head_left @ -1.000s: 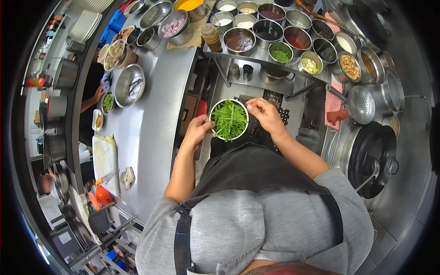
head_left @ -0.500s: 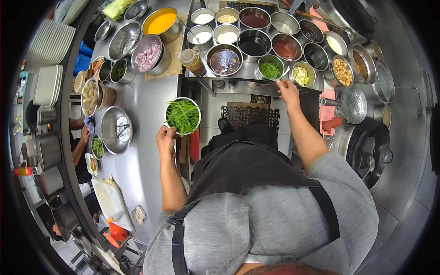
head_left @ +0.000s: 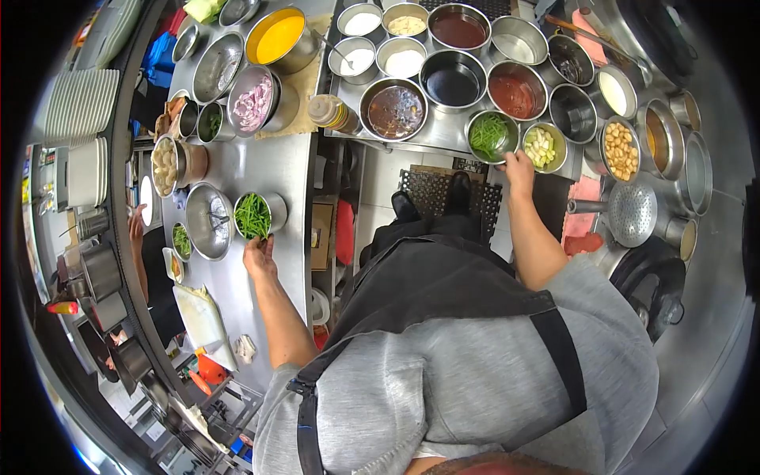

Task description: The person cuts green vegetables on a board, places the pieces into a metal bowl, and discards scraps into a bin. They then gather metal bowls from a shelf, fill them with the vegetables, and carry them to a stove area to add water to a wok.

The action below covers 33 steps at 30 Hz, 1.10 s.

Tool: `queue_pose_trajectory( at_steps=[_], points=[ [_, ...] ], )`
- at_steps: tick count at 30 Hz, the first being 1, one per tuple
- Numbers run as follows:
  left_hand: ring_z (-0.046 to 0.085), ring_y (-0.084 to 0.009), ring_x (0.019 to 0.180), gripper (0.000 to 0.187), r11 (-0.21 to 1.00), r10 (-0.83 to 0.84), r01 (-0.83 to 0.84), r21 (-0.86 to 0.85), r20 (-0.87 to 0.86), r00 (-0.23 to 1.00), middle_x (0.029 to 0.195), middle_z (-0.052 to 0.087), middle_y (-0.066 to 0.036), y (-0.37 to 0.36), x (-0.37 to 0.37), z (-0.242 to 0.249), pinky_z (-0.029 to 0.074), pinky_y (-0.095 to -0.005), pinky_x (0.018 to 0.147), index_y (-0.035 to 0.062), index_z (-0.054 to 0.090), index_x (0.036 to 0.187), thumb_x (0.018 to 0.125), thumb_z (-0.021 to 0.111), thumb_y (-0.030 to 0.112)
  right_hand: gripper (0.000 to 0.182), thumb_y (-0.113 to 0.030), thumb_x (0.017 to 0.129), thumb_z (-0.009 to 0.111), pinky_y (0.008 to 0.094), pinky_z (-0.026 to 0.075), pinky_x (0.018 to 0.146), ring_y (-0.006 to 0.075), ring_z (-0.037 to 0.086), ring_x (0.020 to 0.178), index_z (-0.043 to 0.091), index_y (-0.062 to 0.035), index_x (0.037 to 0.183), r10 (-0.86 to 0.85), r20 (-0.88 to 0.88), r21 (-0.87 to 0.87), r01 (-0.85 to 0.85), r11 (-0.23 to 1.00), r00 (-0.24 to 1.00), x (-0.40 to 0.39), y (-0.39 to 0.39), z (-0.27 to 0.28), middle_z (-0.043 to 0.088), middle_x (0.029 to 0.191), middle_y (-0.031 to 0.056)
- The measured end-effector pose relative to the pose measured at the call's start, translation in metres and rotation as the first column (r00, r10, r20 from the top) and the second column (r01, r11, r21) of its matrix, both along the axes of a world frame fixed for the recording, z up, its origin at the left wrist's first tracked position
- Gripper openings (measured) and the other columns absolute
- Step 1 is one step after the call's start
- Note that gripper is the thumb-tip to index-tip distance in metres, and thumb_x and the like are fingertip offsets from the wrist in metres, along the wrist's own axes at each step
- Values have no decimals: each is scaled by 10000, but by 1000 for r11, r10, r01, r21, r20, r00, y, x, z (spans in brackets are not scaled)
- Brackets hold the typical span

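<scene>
My left hand (head_left: pixel 260 257) is at the left counter, its fingers closed on the near rim of a steel pot (head_left: pixel 275 214) full of cut green stalks (head_left: pixel 252 216). A large steel mixing bowl (head_left: pixel 222 245) is right beside that pot. My right hand (head_left: pixel 518 172) reaches forward to the front shelf, fingers pinched on the near rim of a small steel bowl (head_left: pixel 473 145). Finely chopped greens (head_left: pixel 488 133) are heaped to one side in it, and part of its bottom shows. A bowl of pale green chopped pieces (head_left: pixel 541 148) stands just right of my fingers.
Pots of sauce and powder crowd the front shelf, with a capped bottle (head_left: pixel 332 113) at its left corner. A perforated ladle (head_left: pixel 631 214) and a wok (head_left: pixel 653 277) are on the right. Beyond the left counter, another person's hand (head_left: pixel 137 220) is near a white plate (head_left: pixel 149 200).
My left hand has carried the pot of green stalks leftward, over the left counter. My right hand has moved onto the rim of the chopped-greens bowl, where more of the bottom now shows.
</scene>
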<state>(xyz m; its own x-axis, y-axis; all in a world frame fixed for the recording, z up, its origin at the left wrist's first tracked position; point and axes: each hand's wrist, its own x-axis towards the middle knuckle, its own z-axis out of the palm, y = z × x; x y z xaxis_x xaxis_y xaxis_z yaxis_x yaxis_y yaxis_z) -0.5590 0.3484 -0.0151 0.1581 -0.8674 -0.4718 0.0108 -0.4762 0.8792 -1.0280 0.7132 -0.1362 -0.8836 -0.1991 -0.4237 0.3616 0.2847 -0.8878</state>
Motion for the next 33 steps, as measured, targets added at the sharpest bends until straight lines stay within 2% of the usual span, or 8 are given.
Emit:
queue_pose_trajectory(
  at_steps=[6,8,9,15,22,26,28,33],
  points=[
    [641,-263,784,191,988,148,-149,-28,-38,988,924,627,-154,17,24,-7,596,-376,730,-85,535,1022,868,504,24,119,-82,803,565,265,517,605,120,569,645,575,25,752,196,-62,42,-194,980,979,-9,10,39,571,725,41],
    [642,-265,788,198,973,226,-228,-41,-51,973,925,627,-159,31,42,-7,600,-382,721,-85,534,1033,875,491,24,136,-82,792,586,254,439,549,98,498,610,546,35,736,310,-265,-37,-331,943,913,-4,5,87,531,700,20],
    [643,-267,798,207,964,264,-266,-29,-39,964,936,629,-158,36,51,-8,598,-385,726,-83,533,1049,883,479,28,175,-124,783,595,311,424,567,173,531,628,549,43,754,441,-425,104,-442,891,791,-11,9,84,551,745,101],
    [634,-241,785,165,897,442,-443,-14,98,892,911,636,-141,50,92,-4,579,-341,668,-22,596,985,854,576,77,244,-131,781,615,314,329,522,127,368,574,456,18,672,698,-384,223,-673,705,604,-1,-37,112,393,597,57],
    [622,-208,762,193,925,379,-379,-26,133,916,885,627,-111,34,181,-16,554,-325,618,-14,590,964,878,570,157,294,-123,792,623,291,279,497,83,319,562,402,-16,630,835,-299,165,-837,521,461,87,-129,142,331,573,-1],
    [639,-256,774,280,945,320,-325,-20,247,915,876,646,-139,32,201,6,544,-356,703,-38,574,1028,869,583,193,265,-169,793,614,315,342,516,132,390,547,475,15,662,854,-438,285,-858,428,281,155,-199,150,403,549,78],
    [640,-299,829,271,952,263,13,-306,836,482,993,652,-165,32,209,-2,526,-368,749,-24,614,1016,850,591,189,244,-182,792,606,343,377,537,172,437,545,521,24,691,875,-426,304,-874,379,231,179,-237,135,464,560,126],
    [562,-345,1046,278,771,270,413,-484,836,478,1130,622,-148,16,175,27,471,-417,884,0,649,1027,825,589,181,252,-197,828,604,292,460,512,161,629,578,558,33,736,888,-135,15,-896,445,439,250,-302,120,604,626,95]
  ],
)
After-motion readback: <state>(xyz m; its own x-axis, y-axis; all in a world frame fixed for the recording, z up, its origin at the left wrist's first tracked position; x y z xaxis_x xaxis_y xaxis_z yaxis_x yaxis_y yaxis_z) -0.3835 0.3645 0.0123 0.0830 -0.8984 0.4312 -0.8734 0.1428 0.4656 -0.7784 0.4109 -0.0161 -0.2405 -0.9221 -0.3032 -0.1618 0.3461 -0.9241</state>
